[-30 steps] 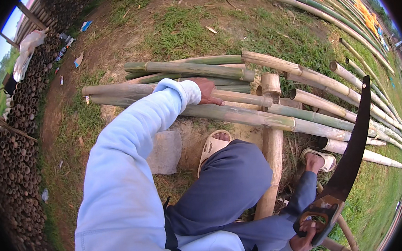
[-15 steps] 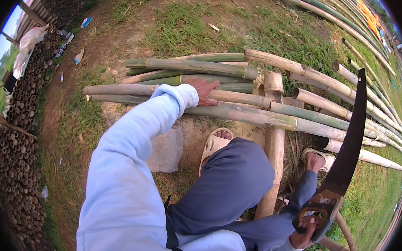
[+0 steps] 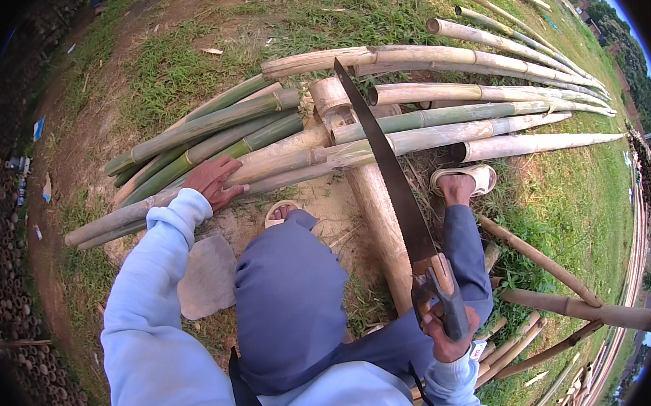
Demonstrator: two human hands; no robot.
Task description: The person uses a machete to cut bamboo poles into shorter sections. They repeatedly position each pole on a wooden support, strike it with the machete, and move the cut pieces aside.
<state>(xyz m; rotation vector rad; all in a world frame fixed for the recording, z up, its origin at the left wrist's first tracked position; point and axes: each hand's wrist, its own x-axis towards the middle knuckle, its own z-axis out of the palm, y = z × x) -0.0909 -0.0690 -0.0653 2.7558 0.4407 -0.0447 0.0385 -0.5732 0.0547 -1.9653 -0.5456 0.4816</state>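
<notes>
Sleeve: nearest me, the pale blue cloth (image 3: 151, 306) runs up to the left grip's wrist.
Right grip: I've got this right grip (image 3: 449, 334) wrapped around a handle, fingers curled through it, a firm closed hold.
Saw: here's the handsaw (image 3: 393, 183), rising from the right grip, its long dark blade leaning up and left, tip away from me, toothed edge on the left; it crosses in front of the poles, and I can't tell whether it touches any.
Knee: the blue-grey trouser leg (image 3: 287, 296) is bent up just left of the right grip.
Left grip: out ahead, the left grip (image 3: 217, 182) lies palm down, thumb and forefinger apart; whether the fingers close underneath, I cannot tell.
Bamboo pole: right under that left grip, the pale pole (image 3: 285, 159) slants up to the right, its near end poking out left of the wrist.
Flat slab: grey, on the ground (image 3: 208, 277), just below the left grip.
Cross log: a thick bamboo log (image 3: 378, 218) runs beneath the poles, right of the left grip.
Sandals: one (image 3: 272, 216) below and right of the left grip, the other (image 3: 484, 180) up beyond the right grip.
Green lengths: a bundle of short bamboo (image 3: 207, 128) lies just beyond the left grip.
Long poles: a fan of them (image 3: 474, 57) stretches away, up and right of both grips.
Trees: farthest off, dark foliage (image 3: 634, 79), well beyond the right grip.
</notes>
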